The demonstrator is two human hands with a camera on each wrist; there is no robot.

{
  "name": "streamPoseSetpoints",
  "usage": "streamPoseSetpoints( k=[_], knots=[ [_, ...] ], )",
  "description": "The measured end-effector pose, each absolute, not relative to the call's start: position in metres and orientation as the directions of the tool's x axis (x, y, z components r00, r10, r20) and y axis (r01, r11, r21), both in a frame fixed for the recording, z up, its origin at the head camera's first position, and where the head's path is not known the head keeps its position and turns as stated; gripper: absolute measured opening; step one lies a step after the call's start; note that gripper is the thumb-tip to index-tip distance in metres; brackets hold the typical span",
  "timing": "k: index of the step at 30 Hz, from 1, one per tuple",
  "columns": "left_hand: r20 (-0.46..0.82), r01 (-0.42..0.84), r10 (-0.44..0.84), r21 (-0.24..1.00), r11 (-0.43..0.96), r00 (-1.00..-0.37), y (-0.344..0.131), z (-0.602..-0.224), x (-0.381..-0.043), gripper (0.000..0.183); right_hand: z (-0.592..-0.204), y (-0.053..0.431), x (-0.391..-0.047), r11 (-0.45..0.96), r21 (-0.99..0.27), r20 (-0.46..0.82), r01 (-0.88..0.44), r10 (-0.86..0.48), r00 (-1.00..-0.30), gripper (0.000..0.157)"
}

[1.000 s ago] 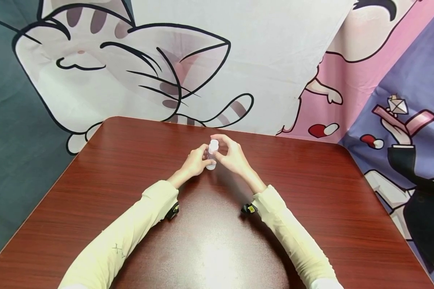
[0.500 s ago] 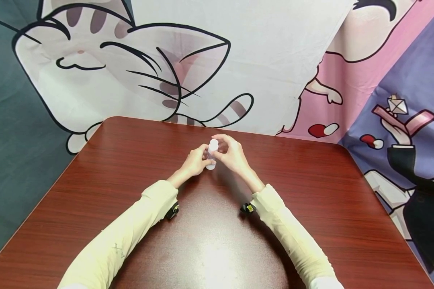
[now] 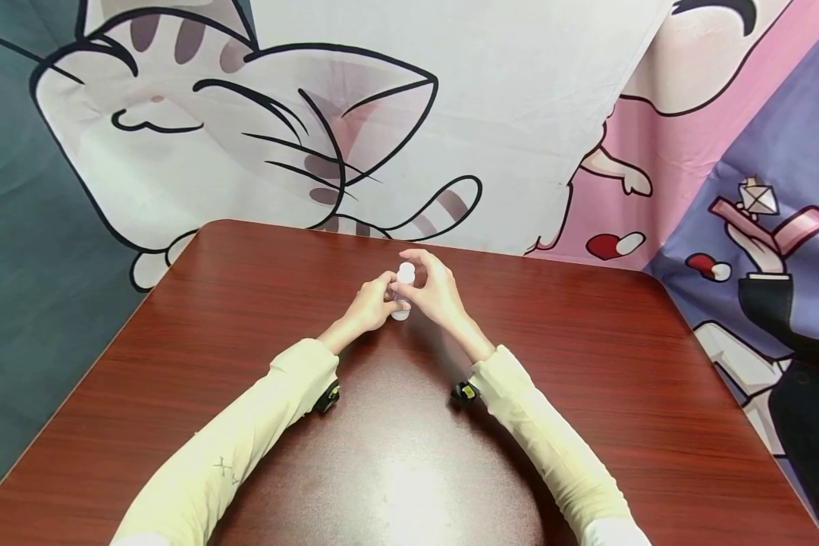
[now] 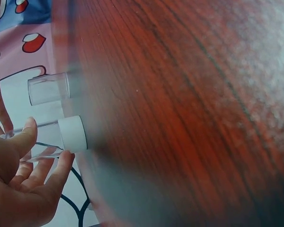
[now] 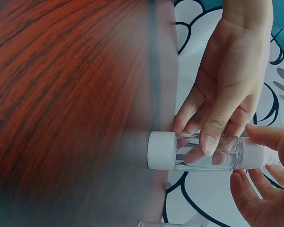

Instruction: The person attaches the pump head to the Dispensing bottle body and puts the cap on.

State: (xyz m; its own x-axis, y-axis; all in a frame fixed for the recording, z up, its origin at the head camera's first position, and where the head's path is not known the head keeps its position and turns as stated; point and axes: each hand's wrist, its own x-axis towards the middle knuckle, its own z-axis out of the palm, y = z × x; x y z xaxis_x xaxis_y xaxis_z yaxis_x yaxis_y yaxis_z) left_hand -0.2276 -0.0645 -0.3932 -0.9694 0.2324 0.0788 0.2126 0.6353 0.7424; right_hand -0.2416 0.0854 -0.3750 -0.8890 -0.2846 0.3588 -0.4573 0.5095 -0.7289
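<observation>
A small clear bottle [image 3: 406, 271] stands upright near the far edge of the table, between both hands. Its white base [image 5: 162, 150] is at the tabletop, and a white collar [image 5: 251, 153] tops the see-through body. My left hand [image 3: 367, 305] grips the body low down, thumb in front and fingers behind. Higher up, my right hand [image 3: 440, 294] pinches the white upper part between thumb and fingers. In the left wrist view, a clear cup-like cover [image 4: 48, 90] stands beside the bottle; the head view does not show it.
The reddish-brown wooden table [image 3: 246, 288] has bright glare near the front. A cartoon-printed cloth [image 3: 519, 129] hangs right behind its far edge. Both forearms wear light sleeves, with dark wrist cameras [image 3: 326, 396] under the cuffs.
My right thumb has shifted a little to the left across the bottle, and the right hand has turned slightly around its top. My left hand keeps its grip; the head view has moved slightly.
</observation>
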Motion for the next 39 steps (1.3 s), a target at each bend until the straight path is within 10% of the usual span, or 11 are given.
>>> streamPoseSetpoints(
  k=[39],
  knots=[
    [0.056, 0.192, 0.229, 0.755, 0.627, -0.972, -0.063, -0.391, -0.227, 0.042, -0.371, 0.092, -0.233, 0.486, -0.727, 0.379, -0.486, -0.307, -0.873, 0.036]
  ],
)
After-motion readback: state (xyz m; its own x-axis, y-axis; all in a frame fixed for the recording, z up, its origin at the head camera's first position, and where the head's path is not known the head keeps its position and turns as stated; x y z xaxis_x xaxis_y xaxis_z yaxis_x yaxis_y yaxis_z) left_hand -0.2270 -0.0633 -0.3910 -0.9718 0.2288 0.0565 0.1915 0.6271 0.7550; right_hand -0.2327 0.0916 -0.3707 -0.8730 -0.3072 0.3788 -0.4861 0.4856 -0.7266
